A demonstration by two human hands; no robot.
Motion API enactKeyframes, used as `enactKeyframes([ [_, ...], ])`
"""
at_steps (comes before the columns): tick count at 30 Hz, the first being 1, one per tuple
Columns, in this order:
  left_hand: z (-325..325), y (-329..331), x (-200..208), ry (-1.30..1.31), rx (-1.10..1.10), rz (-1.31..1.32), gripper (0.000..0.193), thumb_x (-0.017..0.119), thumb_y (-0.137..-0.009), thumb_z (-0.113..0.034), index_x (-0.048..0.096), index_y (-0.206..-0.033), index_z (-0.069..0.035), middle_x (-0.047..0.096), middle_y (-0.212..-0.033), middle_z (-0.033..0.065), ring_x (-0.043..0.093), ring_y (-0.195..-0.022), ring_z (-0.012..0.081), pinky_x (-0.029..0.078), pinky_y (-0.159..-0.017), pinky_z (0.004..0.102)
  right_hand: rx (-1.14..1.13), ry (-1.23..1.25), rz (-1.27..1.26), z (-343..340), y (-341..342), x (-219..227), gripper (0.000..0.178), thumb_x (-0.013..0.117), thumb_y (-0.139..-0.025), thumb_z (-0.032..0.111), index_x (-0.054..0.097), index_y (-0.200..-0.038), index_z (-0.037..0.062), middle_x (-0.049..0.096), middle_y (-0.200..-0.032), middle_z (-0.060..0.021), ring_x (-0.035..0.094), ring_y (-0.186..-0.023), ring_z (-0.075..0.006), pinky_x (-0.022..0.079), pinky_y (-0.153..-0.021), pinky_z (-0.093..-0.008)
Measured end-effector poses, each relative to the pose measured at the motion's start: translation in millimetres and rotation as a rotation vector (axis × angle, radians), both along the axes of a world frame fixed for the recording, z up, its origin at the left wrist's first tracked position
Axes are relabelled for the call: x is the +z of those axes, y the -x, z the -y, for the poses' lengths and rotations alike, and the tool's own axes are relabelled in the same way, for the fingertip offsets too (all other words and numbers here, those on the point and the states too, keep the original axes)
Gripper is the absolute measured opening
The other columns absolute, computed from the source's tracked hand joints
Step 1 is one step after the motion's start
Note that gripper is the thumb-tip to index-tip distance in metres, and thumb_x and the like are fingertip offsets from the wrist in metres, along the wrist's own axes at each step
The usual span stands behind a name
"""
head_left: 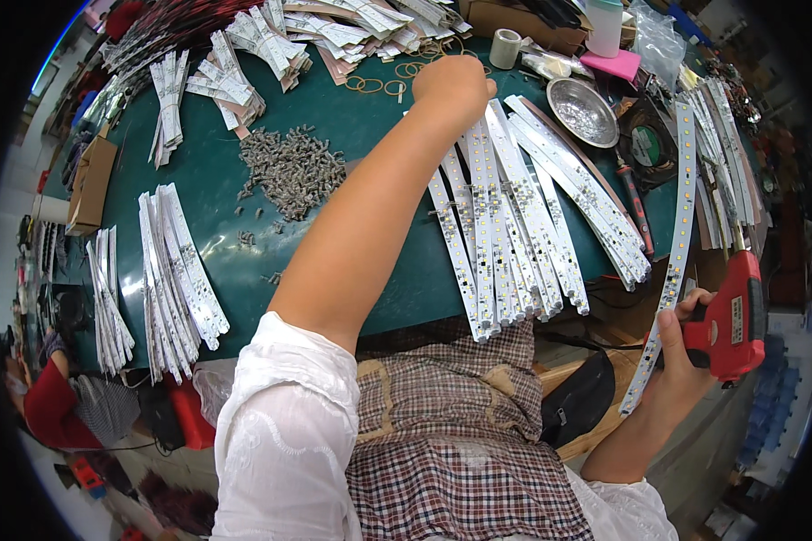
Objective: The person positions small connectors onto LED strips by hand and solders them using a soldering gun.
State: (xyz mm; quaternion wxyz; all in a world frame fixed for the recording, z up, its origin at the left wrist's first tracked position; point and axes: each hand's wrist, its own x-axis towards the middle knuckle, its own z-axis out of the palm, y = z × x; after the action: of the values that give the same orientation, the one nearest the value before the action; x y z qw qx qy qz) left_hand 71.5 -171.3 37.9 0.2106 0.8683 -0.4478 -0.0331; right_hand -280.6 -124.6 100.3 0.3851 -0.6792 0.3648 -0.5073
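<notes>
My left hand (451, 88) is closed at the far end of a fanned stack of white LED strips (505, 234) that lies across the front edge of the table. Its fingers are mostly hidden behind the back of the hand, so what they grip does not show. On the right, my right hand (678, 361) pinches a single LED strip (679, 216) under the thumb; the strip stands up, slightly bowed. The same hand is around a red gun-shaped tool (733, 316), which looks like a soldering gun. Another bunch of LED strips (586, 194) lies just right of the stack.
A heap of small grey parts (293, 171) lies left of my left forearm. More strip bundles (176, 279) lie at the left and far side. Rubber bands (395, 87), a metal bowl (584, 112), a tape roll (505, 49) and a red-handled soldering iron (636, 207) are also there.
</notes>
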Motion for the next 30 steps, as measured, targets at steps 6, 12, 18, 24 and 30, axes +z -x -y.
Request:
enactKeyframes([
  [6,-23,-4,-6,0.218,0.143,0.199,0.041,0.061,-0.083,-0.043,0.067,-0.086,-0.003,0.067,-0.084,0.0158,0.066,-0.083,0.0322,0.052,-0.076,0.044,0.058,-0.08,0.048,-21,-21,2,0.051,0.073,-0.068,-0.01,0.05,-0.112,0.001,0.053,-0.096,-0.0067,0.052,-0.081,-0.0108,0.045,-0.072,-0.0247],
  [12,-130,-38,50,0.359,0.054,0.183,0.029,0.064,-0.083,-0.034,0.065,-0.088,-0.005,0.066,-0.079,0.0102,0.064,-0.073,0.0242,0.048,-0.066,0.0347,0.134,-0.226,0.084,-46,-29,-9,0.052,0.072,-0.07,-0.008,0.047,-0.115,0.0012,0.051,-0.098,-0.0069,0.051,-0.079,-0.0111,0.045,-0.071,-0.0241],
  [18,-238,-24,35,0.108,0.089,-0.072,0.011,0.068,-0.078,-0.013,0.065,-0.084,-0.004,0.063,-0.073,0.006,0.057,-0.065,0.0157,0.045,-0.062,0.0278,0.239,-0.344,0.057,-59,-51,-16,0.052,0.07,-0.07,-0.011,0.047,-0.115,0.0013,0.051,-0.1,-0.0068,0.054,-0.081,-0.0111,0.046,-0.071,-0.0246],
  [24,-254,1,-6,0.098,0.092,0.068,0.012,0.071,-0.073,-0.009,0.064,-0.082,-0.006,0.059,-0.077,0.0057,0.06,-0.072,0.0205,0.048,-0.065,0.0329,0.335,-0.312,-0.053,-71,-67,-8,0.051,0.07,-0.071,-0.01,0.047,-0.114,0.0024,0.05,-0.099,-0.0061,0.052,-0.078,-0.0104,0.046,-0.066,-0.023],
  [30,-267,-4,-9,0.02,0.038,-0.014,0.012,0.071,-0.073,-0.007,0.064,-0.083,-0.006,0.058,-0.078,0.0067,0.06,-0.074,0.0217,0.048,-0.067,0.0335,0.333,-0.304,-0.065,-76,-71,-11,0.05,0.069,-0.071,-0.009,0.047,-0.114,0.0029,0.049,-0.099,-0.0071,0.052,-0.077,-0.0101,0.047,-0.063,-0.0225],
])
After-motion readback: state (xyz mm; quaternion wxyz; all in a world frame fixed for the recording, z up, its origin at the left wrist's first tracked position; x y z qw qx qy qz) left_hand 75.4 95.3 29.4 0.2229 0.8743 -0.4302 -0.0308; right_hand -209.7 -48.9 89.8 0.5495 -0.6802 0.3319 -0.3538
